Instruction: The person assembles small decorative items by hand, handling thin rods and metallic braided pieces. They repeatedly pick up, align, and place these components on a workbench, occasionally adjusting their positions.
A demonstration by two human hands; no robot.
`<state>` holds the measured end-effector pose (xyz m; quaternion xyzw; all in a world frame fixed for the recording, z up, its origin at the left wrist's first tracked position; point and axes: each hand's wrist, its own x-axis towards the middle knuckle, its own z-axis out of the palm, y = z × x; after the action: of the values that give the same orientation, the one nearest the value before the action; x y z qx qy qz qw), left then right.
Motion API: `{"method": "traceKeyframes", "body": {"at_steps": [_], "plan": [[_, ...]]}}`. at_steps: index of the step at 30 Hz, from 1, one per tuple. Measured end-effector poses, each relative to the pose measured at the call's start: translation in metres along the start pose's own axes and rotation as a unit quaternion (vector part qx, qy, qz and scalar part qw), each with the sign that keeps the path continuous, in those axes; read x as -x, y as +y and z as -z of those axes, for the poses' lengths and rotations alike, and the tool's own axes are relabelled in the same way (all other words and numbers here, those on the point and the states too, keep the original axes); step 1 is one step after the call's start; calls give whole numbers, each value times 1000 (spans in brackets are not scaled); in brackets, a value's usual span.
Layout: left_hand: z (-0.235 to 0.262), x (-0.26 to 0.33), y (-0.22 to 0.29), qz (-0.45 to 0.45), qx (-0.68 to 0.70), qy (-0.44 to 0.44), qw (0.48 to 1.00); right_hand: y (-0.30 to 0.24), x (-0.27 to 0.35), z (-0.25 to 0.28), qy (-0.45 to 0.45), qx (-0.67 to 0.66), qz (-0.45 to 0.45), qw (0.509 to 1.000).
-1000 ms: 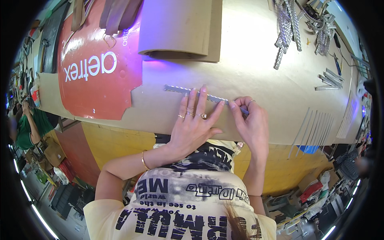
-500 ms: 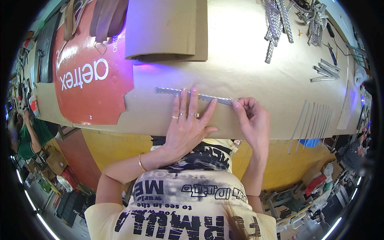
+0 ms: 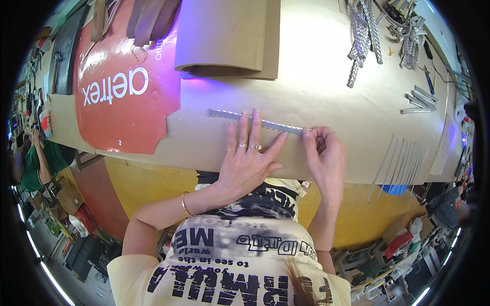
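Note:
A narrow grey strip with a silver braided edge point(image 3: 276, 125) lies crosswise on the brown-covered table in front of me. My left hand point(image 3: 246, 166) rests on it with fingers spread, the longer fingertips pressing across its middle. At the strip's right end, my right hand point(image 3: 327, 158) is closed in a pinch, thumb and forefinger on the tip. What the right hand's curled fingers cover is hidden. The strip's left end sticks out free beyond my left fingers.
A red sheet point(image 3: 122, 117) lies left; brown straps point(image 3: 150, 23) overlap its far edge. Behind the strip is a curled brown sheet point(image 3: 224, 35). To the right are silver braid bundles point(image 3: 360, 38), short braided pieces point(image 3: 421, 100) and several thin grey strips point(image 3: 403, 160).
My head view has shifted slightly, so the table's contents appear a little further right. Both hands keep their places on the strip; no grip has visibly changed.

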<state>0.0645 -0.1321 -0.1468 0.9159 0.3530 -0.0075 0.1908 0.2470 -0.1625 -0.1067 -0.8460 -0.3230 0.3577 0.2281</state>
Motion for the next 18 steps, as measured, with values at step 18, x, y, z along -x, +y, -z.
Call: {"method": "traceKeyframes", "body": {"at_steps": [18], "plan": [[4,-3,-1,-63,53,13,997,-16,10,1,55,162,93,981]]}}
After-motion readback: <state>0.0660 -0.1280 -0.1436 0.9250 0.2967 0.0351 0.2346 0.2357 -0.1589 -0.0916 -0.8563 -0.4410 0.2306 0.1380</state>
